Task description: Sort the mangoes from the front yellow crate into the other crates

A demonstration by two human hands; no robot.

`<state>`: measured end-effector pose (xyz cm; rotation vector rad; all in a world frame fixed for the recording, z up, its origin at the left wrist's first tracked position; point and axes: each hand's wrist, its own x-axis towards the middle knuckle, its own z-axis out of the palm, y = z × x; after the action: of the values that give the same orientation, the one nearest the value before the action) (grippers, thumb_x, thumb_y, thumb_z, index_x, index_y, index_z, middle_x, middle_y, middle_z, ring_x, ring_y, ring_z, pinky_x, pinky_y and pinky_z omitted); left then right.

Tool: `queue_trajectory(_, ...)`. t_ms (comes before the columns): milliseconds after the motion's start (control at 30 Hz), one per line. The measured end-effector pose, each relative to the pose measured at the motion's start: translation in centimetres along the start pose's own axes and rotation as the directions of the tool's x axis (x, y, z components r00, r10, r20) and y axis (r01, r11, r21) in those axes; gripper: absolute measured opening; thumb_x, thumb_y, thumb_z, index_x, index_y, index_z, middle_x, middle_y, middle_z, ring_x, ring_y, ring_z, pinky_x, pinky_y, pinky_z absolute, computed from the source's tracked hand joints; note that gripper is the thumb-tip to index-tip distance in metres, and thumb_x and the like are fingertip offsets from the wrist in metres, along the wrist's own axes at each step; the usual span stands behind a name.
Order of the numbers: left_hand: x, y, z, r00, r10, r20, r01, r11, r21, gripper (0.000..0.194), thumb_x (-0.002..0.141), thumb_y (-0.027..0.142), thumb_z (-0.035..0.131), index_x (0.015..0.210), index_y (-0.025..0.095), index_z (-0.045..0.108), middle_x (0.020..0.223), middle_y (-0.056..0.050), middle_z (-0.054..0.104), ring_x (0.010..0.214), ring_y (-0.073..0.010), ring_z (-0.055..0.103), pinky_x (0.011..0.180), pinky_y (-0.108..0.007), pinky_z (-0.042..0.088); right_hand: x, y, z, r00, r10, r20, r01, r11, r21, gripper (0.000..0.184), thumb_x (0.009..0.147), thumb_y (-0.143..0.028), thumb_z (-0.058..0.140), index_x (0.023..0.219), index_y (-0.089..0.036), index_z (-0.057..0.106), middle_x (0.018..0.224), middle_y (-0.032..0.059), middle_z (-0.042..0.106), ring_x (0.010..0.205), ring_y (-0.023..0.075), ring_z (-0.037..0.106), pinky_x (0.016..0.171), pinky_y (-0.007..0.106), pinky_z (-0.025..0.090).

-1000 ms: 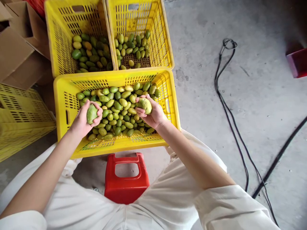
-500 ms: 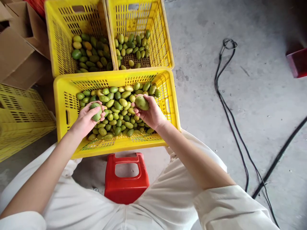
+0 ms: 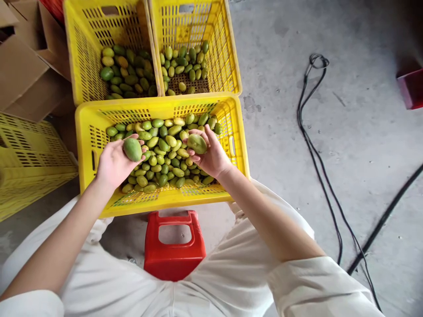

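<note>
My left hand (image 3: 114, 164) is turned palm up, and a plump green mango (image 3: 132, 149) rests on its fingers, with the thumb lifted off it. My right hand (image 3: 214, 154) holds another mango (image 3: 197, 143), a duller yellow-green one, cradled on the fingers with the thumb raised beside it. Both hands are over the near yellow crate (image 3: 158, 210), above a bed of loose green and yellowish mangoes (image 3: 162, 168). Parts of that fruit are hidden under the hands.
Two more yellow crates stand behind, the left one (image 3: 84, 57) and the right one (image 3: 228, 48), each with mangoes inside. Left are cardboard boxes (image 3: 20, 70) and another yellow crate (image 3: 29, 163). A red stool (image 3: 175, 259) is between my legs; black cables (image 3: 309, 143) lie on the floor.
My left hand has rolled further palm up and its thumb has come off the mango, showing more of it. The right thumb has lifted off its mango too. Both hands still carry their fruit.
</note>
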<state>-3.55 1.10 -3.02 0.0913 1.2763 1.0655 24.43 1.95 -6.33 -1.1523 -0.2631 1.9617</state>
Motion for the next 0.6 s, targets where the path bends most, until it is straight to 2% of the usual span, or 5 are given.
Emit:
queue_trajectory(67,0.0,-0.3,0.0,1.000,0.006,0.017,-0.006,1.000,0.029,0.028,0.111,0.017,0.061,0.120,0.019,0.087,0.113,-0.013,0.093,0.098,-0.0262,0.089,0.083,-0.032,0.075,-0.1,0.1,-0.1,0.999,-0.037,0.009,0.037,0.999,-0.022,0.042,0.093,-0.045,0.105,0.113,-0.030,0.071,0.106,0.0003,0.083,0.078,0.0151,0.071,0.057,0.022,0.054)
queue_trajectory(167,0.3,-0.8,-0.5,0.998,0.034,0.060,-0.039,0.996,0.081,0.026,0.104,0.011,0.072,0.120,0.022,0.089,0.115,-0.011,0.093,0.095,-0.0229,0.087,0.084,-0.029,0.072,0.0,0.4,-0.2,0.998,-0.067,-0.001,0.067,0.994,-0.084,0.041,0.088,-0.036,0.105,0.110,-0.029,0.072,0.107,0.0006,0.083,0.090,0.0175,0.077,0.067,0.023,0.061)
queue_trajectory(300,0.6,-1.0,-1.5,0.991,0.073,0.108,-0.087,0.987,0.138,0.024,0.096,0.010,0.091,0.118,0.021,0.091,0.095,-0.004,0.083,0.084,-0.0169,0.078,0.078,-0.023,0.067,0.1,0.9,-0.2,0.996,-0.084,0.003,0.084,0.984,-0.159,0.036,0.100,-0.051,0.099,0.103,-0.029,0.071,0.104,0.0009,0.082,0.084,0.0169,0.065,0.061,0.021,0.053)
queue_trajectory(400,0.7,-0.9,-1.8,0.994,0.050,0.098,-0.066,0.983,0.173,0.030,0.089,0.008,0.098,0.113,0.020,0.087,0.091,0.000,0.078,0.081,-0.0151,0.076,0.071,-0.020,0.063,0.0,0.9,0.0,0.996,-0.085,0.017,0.087,0.987,-0.135,0.034,0.101,-0.051,0.100,0.108,-0.029,0.075,0.096,-0.0007,0.075,0.078,0.0152,0.060,0.058,0.020,0.049)
queue_trajectory(600,0.6,-0.4,-0.7,0.998,-0.010,0.063,0.003,0.995,0.101,0.019,0.107,0.022,0.091,0.102,0.021,0.072,0.090,-0.001,0.074,0.069,-0.0101,0.070,0.046,-0.010,0.040,-0.1,0.5,0.3,0.999,-0.041,-0.022,0.039,0.994,-0.100,0.041,0.103,-0.059,0.102,0.111,-0.030,0.074,0.097,0.0012,0.076,0.069,0.0155,0.061,0.050,0.023,0.045)
